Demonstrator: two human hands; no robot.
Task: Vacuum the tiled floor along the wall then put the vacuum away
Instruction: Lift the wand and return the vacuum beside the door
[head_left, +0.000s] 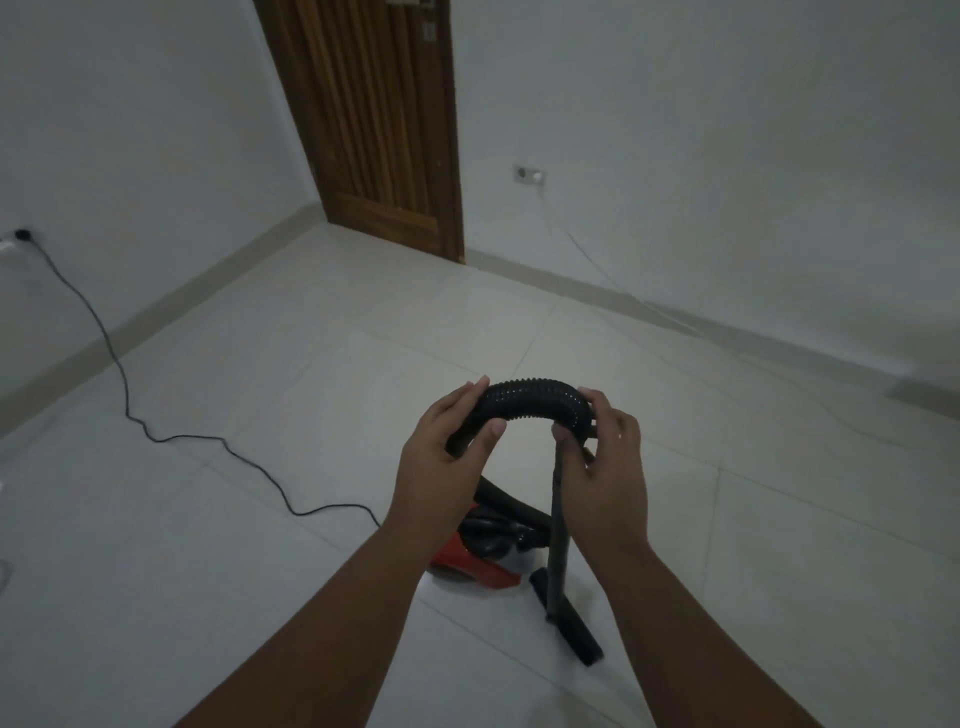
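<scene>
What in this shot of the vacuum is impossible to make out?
Head view.
Vacuum body: mostly behind the left hand and forearm.
Where hose meets wand: covered by the right hand.
Black cord's plug: small, dim, at the left edge.
Door: top cut off by the upper edge.

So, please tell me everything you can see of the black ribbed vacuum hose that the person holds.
The black ribbed plastic-looking hose is bent into an arch above the tiled floor. The left hand grips one side, the right hand the other, where the hose meets a thin black wand going down to a flat floor nozzle. Below the left hand it curves down to the red vacuum body.
</scene>
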